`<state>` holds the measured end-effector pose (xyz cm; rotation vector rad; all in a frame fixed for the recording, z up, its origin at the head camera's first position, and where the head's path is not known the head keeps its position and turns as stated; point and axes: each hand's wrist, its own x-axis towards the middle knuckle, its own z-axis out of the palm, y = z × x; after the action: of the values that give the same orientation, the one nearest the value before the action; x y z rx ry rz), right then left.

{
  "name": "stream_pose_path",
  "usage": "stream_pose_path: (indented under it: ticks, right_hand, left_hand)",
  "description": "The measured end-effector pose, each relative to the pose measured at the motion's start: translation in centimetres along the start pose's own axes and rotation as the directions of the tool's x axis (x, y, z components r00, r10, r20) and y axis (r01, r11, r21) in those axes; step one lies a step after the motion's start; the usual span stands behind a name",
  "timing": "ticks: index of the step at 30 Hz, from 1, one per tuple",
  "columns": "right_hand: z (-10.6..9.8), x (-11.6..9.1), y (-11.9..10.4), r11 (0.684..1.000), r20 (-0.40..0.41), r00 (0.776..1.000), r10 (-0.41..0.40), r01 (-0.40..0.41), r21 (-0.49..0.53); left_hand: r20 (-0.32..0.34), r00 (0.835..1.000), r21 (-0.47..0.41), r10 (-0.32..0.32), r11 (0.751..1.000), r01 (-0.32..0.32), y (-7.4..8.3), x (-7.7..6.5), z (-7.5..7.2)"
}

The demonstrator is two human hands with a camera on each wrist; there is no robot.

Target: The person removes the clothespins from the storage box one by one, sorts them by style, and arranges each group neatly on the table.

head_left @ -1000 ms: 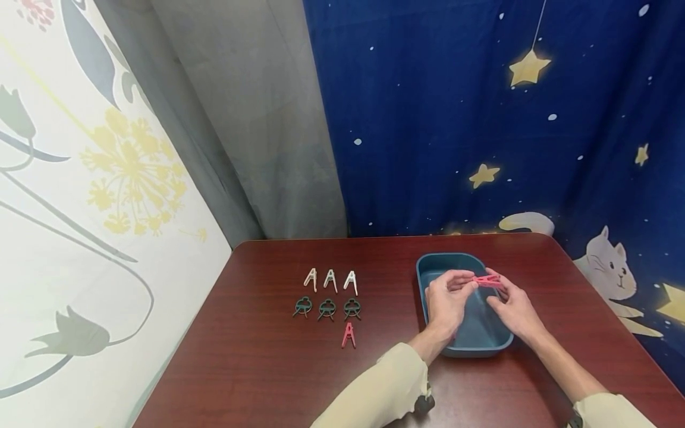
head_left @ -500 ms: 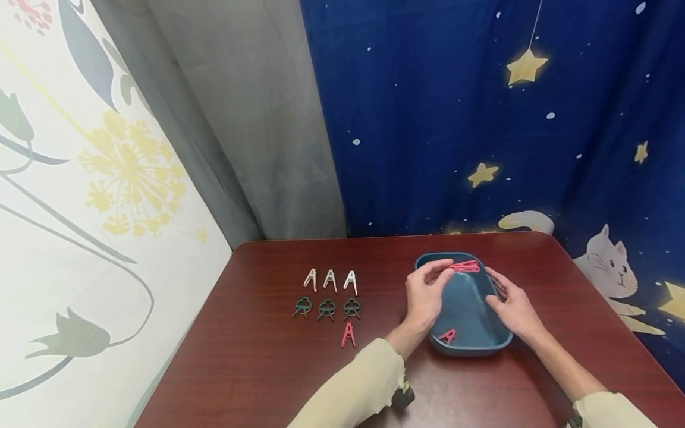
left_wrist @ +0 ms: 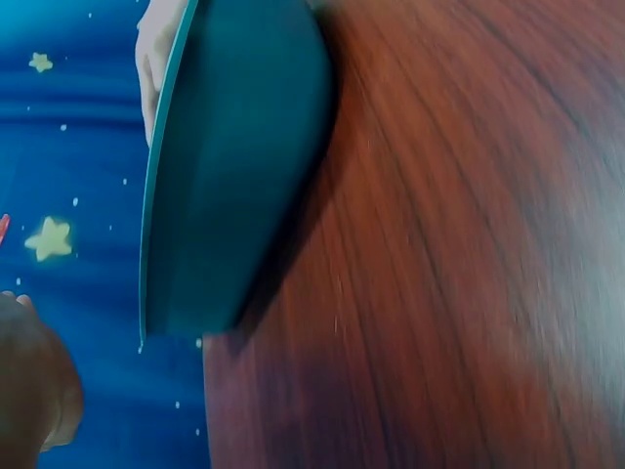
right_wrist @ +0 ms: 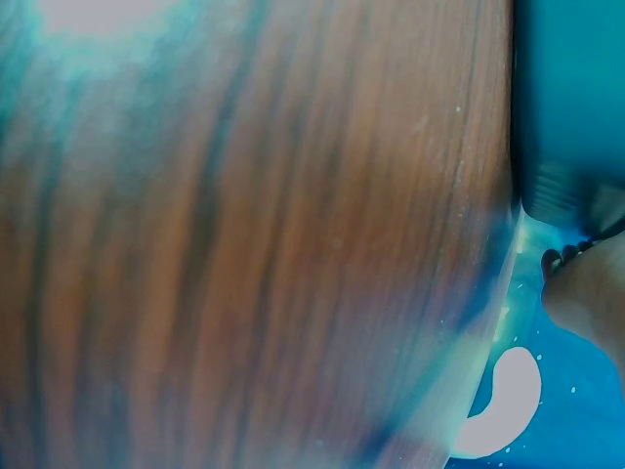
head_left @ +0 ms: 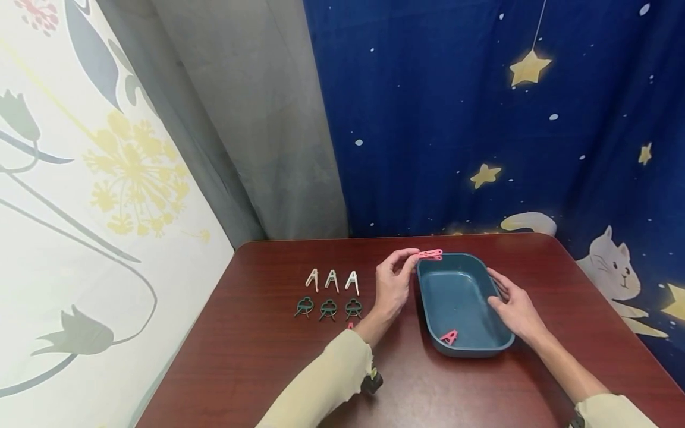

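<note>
My left hand (head_left: 393, 285) pinches a pink clothespin (head_left: 431, 254) between thumb and fingertips, just over the far left corner of a blue plastic tub (head_left: 464, 306). In the left wrist view, only the tip of that clothespin (left_wrist: 3, 228) shows beside the hand (left_wrist: 34, 381). On the tub's right side, my right hand (head_left: 516, 306) grips the rim, its thumb toward the inside. A second pink clothespin (head_left: 449, 337) lies in the tub's near left corner. Another pink clothespin (head_left: 350, 326) on the table is mostly hidden behind my left forearm.
Three white clothespins (head_left: 332, 280) stand in a row left of my left hand. Nearer to me is a row of three dark green ring-shaped clips (head_left: 329, 309). All rest on a reddish-brown wooden table (head_left: 257, 356), with a blue star-patterned curtain (head_left: 417, 148) behind it.
My left hand has carried the pink clothespin leftward from the tub's right side to its far left corner. The clothespin inside the tub came into view. My right hand stays at the rim.
</note>
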<state>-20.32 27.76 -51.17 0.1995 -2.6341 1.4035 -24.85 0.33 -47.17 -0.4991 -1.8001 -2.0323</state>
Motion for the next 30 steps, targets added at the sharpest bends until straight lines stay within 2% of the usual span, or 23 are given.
stream_pose_path:
  ticks: [8, 15, 23, 30]
  right_hand:
    - [-0.2, -0.2, 0.0, 1.000, 0.003, 1.000, -0.002, 0.002, -0.005]
    - [-0.3, -0.2, 0.0, 1.000, 0.011, 1.000, 0.001, -0.001, -0.010]
    - [-0.4, -0.2, 0.0, 1.000, 0.019, 1.000, 0.004, -0.004, -0.018]
    - [-0.4, -0.3, -0.1, 1.000, 0.015, 1.000, 0.004, -0.003, -0.017]
  left_hand:
    - [0.004, 1.000, -0.017, -0.007, 1.000, 0.007, 0.4, 0.9, -2.8]
    - [0.021, 1.000, -0.032, -0.015, 0.999, 0.016, 0.9, 1.1, -5.0]
    - [-0.013, 1.000, -0.006, -0.007, 1.000, 0.007, 0.8, 1.1, -7.8]
    - [0.007, 0.999, -0.005, -0.050, 0.999, 0.050, 1.3, 0.8, -10.5]
